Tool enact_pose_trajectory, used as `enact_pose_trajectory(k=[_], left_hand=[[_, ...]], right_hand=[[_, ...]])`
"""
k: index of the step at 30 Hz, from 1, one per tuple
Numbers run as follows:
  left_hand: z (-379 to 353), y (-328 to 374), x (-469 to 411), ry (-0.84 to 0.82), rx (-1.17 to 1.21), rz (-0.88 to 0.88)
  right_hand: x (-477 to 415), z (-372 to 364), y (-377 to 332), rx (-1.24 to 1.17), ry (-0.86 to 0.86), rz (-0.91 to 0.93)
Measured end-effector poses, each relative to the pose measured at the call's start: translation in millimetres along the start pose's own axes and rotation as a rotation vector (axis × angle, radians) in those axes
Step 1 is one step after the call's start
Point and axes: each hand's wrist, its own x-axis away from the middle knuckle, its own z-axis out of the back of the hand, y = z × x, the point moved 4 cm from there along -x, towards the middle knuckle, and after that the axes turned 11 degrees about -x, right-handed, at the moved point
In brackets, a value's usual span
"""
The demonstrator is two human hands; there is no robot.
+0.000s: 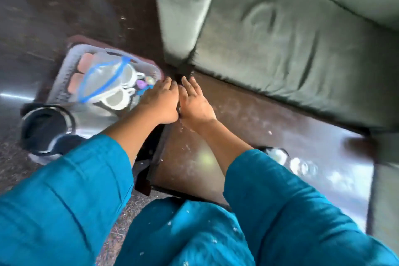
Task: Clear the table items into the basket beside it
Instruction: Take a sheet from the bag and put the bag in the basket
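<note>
Both left hand and right hand are flat, holding nothing.

A home living room: a grey-green upholstered sofa stands beside a low dark wooden bench, with a plastic basket of white cups on the dark floor.
</note>
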Motion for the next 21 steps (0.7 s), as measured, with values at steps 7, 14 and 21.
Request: enact_pose_trajectory(k=[7,14,21], left_hand=[[-28.9,162.2,6.5,-0.096,-0.104,-0.286],[-48.7,296.8,26.3,-0.144,-0.137,-0.476],[-77.6,366.7,17.8,-0.154,-0.094,-0.432]], right_hand=[[133.1,19.6,121.6,-0.062,0.08,-0.235],[250.0,40.0,208.5,-0.17,0.267,-0.425],[325.1,42.0,307.9,-0.067,0.37,-0.777]])
